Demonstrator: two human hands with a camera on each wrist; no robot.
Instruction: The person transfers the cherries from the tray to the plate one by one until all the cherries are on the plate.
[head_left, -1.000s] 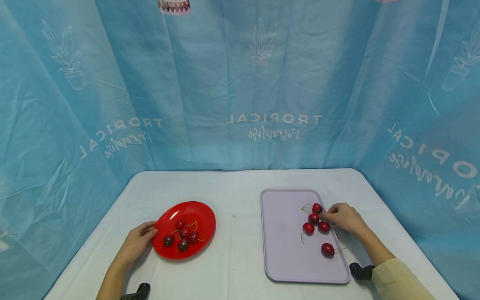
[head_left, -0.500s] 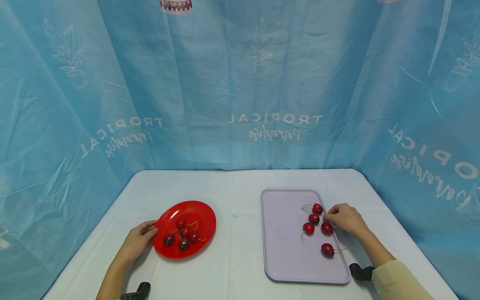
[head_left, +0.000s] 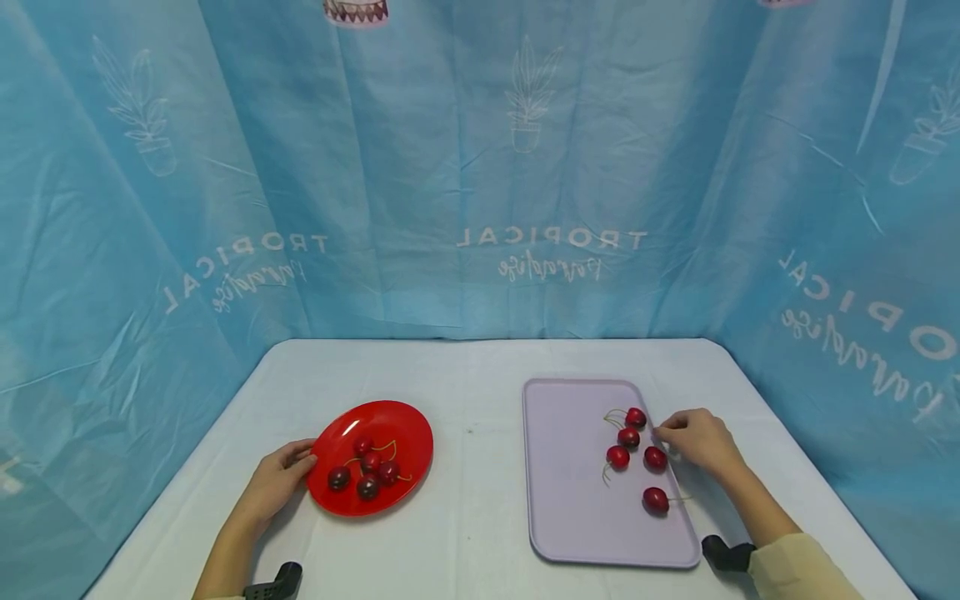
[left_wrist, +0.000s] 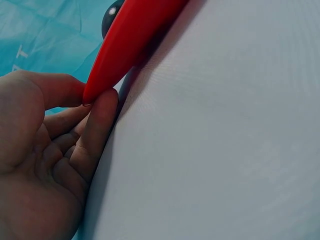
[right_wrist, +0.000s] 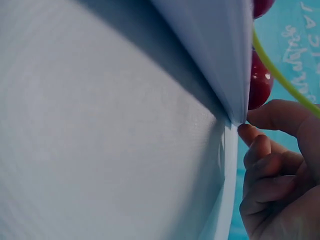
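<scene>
On the left, a round red plate point(head_left: 405, 425) carries several dark red cherries point(head_left: 371, 462). My left hand point(head_left: 273, 483) pinches its left rim, thumb above and fingers beneath, as the left wrist view shows. A lilac rectangular tray point(head_left: 570, 500) lies on the right with several stemmed cherries near its right side. My right hand point(head_left: 697, 437) pinches the tray's right edge. In the right wrist view, the thumb point(right_wrist: 275, 114) is over the edge and a fingertip is under it, close to a cherry point(right_wrist: 260, 82); a green stem point(right_wrist: 285, 77) crosses in front.
Both plate and tray rest on a table point(head_left: 472, 500) covered in white cloth, with a stretch of cloth between them. Blue printed curtains point(head_left: 480, 167) hang behind the table and along both sides.
My right hand has drawn slightly right, from over the tray beside the cherries to its edge. One cherry there has shifted a little right. The left hand stays at the plate.
</scene>
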